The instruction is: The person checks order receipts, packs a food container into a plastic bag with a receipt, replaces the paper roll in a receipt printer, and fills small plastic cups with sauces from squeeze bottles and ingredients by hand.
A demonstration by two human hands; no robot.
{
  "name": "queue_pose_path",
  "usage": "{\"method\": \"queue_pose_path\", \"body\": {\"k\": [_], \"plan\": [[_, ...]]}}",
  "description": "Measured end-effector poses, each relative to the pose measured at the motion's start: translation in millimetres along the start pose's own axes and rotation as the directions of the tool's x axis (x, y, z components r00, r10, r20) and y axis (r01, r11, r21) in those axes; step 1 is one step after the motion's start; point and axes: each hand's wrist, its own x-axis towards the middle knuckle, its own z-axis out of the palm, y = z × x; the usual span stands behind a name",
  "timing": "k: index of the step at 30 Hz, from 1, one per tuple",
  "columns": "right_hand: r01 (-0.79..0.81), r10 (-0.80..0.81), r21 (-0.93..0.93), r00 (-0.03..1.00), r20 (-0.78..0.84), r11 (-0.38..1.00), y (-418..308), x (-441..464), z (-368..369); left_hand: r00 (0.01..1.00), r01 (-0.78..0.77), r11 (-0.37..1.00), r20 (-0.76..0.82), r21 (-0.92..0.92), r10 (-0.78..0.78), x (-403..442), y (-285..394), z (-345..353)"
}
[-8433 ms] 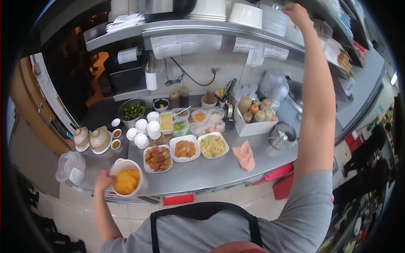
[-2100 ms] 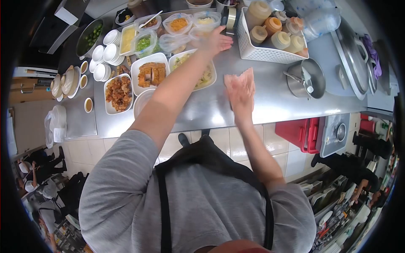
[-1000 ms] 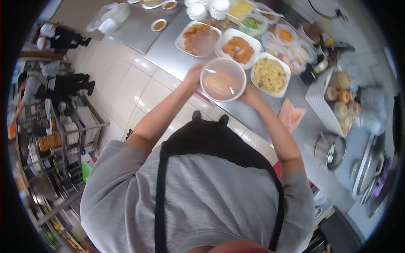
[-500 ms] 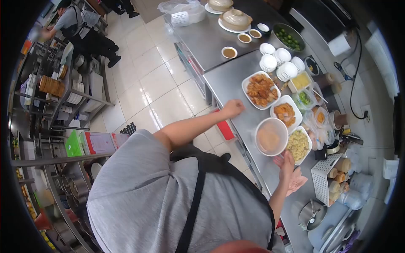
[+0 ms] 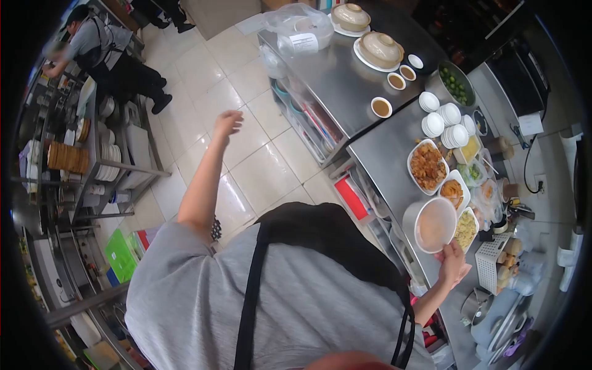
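My left hand is stretched out over the tiled floor, away from the counter, its fingers apart and nothing in them. At the counter's front edge my right hand grips the lower rim of a round whitish container. A pale orange-pink patch shows inside the container. It partly covers the white tray of browned pieces and the tray of yellowish chopped food. Another white tray of reddish-brown fried pieces lies just beyond. A pink cloth is beside my right hand, partly hidden by it.
Lidded clay pots, sauce cups and a plastic bag sit on the far counter. Small white dishes are stacked near green fruit. A bottle basket stands right. Left are a dish rack and a co-worker.
The view has turned left. My left hand has left the container and swung out over the floor. My right hand now holds the container alone. The pink cloth was uncovered two seconds ago beside that hand.
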Motion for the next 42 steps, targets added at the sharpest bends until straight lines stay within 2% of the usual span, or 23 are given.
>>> {"method": "queue_pose_path", "body": {"k": [3,7,9,11,12,14,17,20,22,23,24,26,28,29,31,32,33,34,36,37,39,40,42], "plan": [[0.146,-0.162,0.151,0.982,0.100,0.978,-52,28,40,0.987,-0.138,0.990,-0.083,-0.014,0.137,57,43,-19],[0.305,-0.382,0.357,0.909,0.168,0.883,-160,73,135,0.943,-0.331,0.944,-0.048,-0.004,0.330,126,128,7],[0.319,-0.432,0.498,0.893,0.127,0.806,-209,101,196,0.897,-0.441,0.897,0.003,-0.006,0.441,146,168,32],[0.343,-0.556,0.516,0.758,0.340,0.784,-249,142,244,0.927,-0.375,0.927,0.027,0.022,0.374,172,192,59],[0.302,-0.580,0.582,0.721,0.378,0.755,-268,160,277,0.950,-0.309,0.950,0.052,0.045,0.306,184,203,67],[0.213,-0.563,0.605,0.675,0.476,0.767,-301,199,349,0.947,-0.315,0.947,0.096,0.067,0.308,210,210,80],[0.103,-0.506,0.560,0.583,0.636,0.822,-338,241,451,0.931,-0.349,0.932,0.145,0.096,0.334,244,199,89],[0.002,-0.421,0.503,0.550,0.721,0.864,-352,283,524,0.911,-0.405,0.910,0.119,0.088,0.395,239,204,91],[0.103,-0.235,0.220,0.637,0.735,0.970,-359,301,541,0.896,-0.444,0.894,0.042,0.057,0.442,236,209,91],[0.183,-0.240,0.158,0.664,0.708,0.970,-362,306,540,0.897,-0.441,0.896,0.049,0.056,0.439,232,213,91],[0.176,-0.234,0.156,0.670,0.704,0.972,-366,311,537,0.889,-0.456,0.889,0.076,0.046,0.452,228,218,92],[0.371,-0.268,0.011,0.648,0.713,0.928,-372,321,535,0.878,-0.467,0.884,0.137,0.037,0.458,237,231,100],[0.301,-0.192,-0.027,0.672,0.716,0.953,-372,318,533,0.854,-0.519,0.829,0.173,0.206,0.492,239,239,112],[0.243,-0.127,-0.058,0.680,0.722,0.968,-374,319,533,0.850,-0.523,0.828,0.188,0.200,0.492,243,240,121],[0.263,-0.164,-0.027,0.675,0.719,0.964,-359,337,544,0.741,-0.672,0.707,0.194,0.221,0.643,248,237,137],[0.290,-0.209,0.012,0.659,0.722,0.957,-346,350,553,0.735,-0.678,0.704,0.210,0.213,0.645,250,238,139],[0.452,-0.327,0.004,0.639,0.696,0.892,-325,365,567,0.716,-0.698,0.681,0.239,0.222,0.656,252,239,142],[0.445,-0.326,0.001,0.653,0.683,0.895,-322,360,568,0.697,-0.717,0.658,0.268,0.230,0.665,255,240,144],[0.701,-0.478,-0.178,0.627,0.615,0.690,-313,336,572,0.672,-0.737,0.646,0.320,0.200,0.668,265,242,144],[0.695,-0.475,-0.184,0.636,0.609,0.695,-308,327,571,0.655,-0.748,0.639,0.356,0.180,0.666,270,242,141],[0.829,-0.668,-0.269,0.555,0.495,0.489,-300,314,570,0.676,-0.695,0.709,0.446,0.121,0.587,285,248,134],[0.824,-0.668,-0.279,0.564,0.486,0.493,-299,314,572,0.683,-0.632,0.772,0.524,0.074,0.509,293,253,132],[0.707,-0.524,-0.499,0.707,0.475,0.502,-285,321,579,0.649,-0.662,0.745,0.561,0.085,0.513,304,259,129]]}}
